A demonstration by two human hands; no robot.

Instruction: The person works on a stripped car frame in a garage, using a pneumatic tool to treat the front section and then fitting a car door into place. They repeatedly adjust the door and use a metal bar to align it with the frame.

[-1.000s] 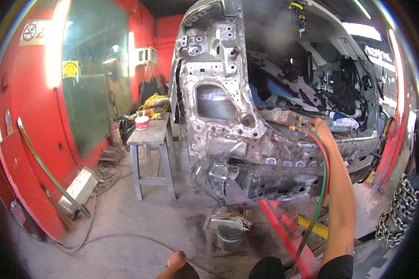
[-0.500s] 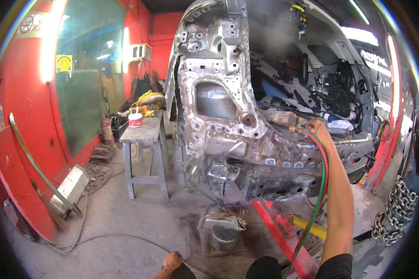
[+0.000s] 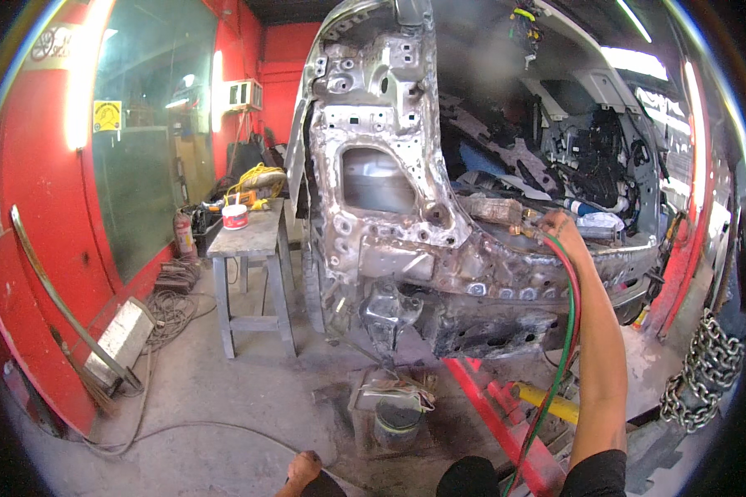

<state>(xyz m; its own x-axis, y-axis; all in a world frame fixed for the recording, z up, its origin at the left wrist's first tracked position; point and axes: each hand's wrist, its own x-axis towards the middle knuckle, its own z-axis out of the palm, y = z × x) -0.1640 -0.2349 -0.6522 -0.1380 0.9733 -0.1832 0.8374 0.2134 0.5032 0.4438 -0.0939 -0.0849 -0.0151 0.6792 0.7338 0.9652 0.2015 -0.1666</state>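
Note:
My right hand (image 3: pixel 558 226) reaches out over the car body's rear sill and is closed round a gas torch with brass fittings (image 3: pixel 529 222). From the torch a green hose (image 3: pixel 569 327) and a red hose (image 3: pixel 578 290) hang down beside my forearm. A worn block (image 3: pixel 491 209) lies just left of the fittings on the bare-metal car body (image 3: pixel 389 263). Low in the picture my left hand (image 3: pixel 305 469) is curled into a fist by my knee, with nothing visible in it; a grey hose (image 3: pixel 215 425) on the floor passes close behind it.
A metal stool-like table (image 3: pixel 253 235) at left bears a red-and-white tub (image 3: pixel 234 217) and yellow-corded tools (image 3: pixel 257 184). Below the car stand a dark bucket (image 3: pixel 397 424) and a red lift arm (image 3: pixel 497 414). A heavy chain (image 3: pixel 703 373) hangs at right.
The whole view has shifted slightly, with the car and table a little further left. My right hand stays on the torch, and my left fist has hardly moved.

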